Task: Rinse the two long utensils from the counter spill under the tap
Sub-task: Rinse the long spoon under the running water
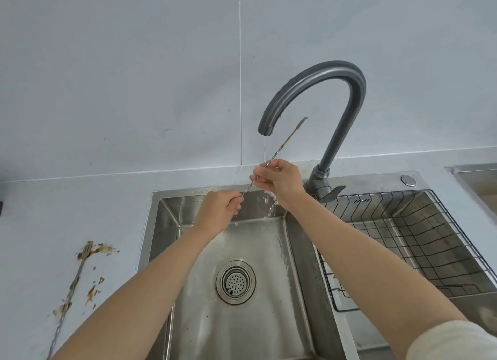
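Both hands hold one long thin metal utensil [289, 137] slanted over the steel sink [158, 225]. My left hand [219, 210] grips its lower end, and my right hand [279, 181] pinches its middle. Its upper end rises to the right of the spout of the grey tap [322, 74]. A thin stream of water [265, 148] falls from the spout onto the utensil by my right fingers and drips off below. The second long utensil, a fork with a twisted handle [76, 276], lies on the counter left of the sink, in a brown food spill [100, 249].
A black wire rack [419, 241] sits in the sink's right part. The round drain strainer [235, 281] lies in the basin's middle. The tap lever [334, 192] points right, and a round button [408, 180] sits on the sink rim. Another steel basin edge [476, 171] shows far right.
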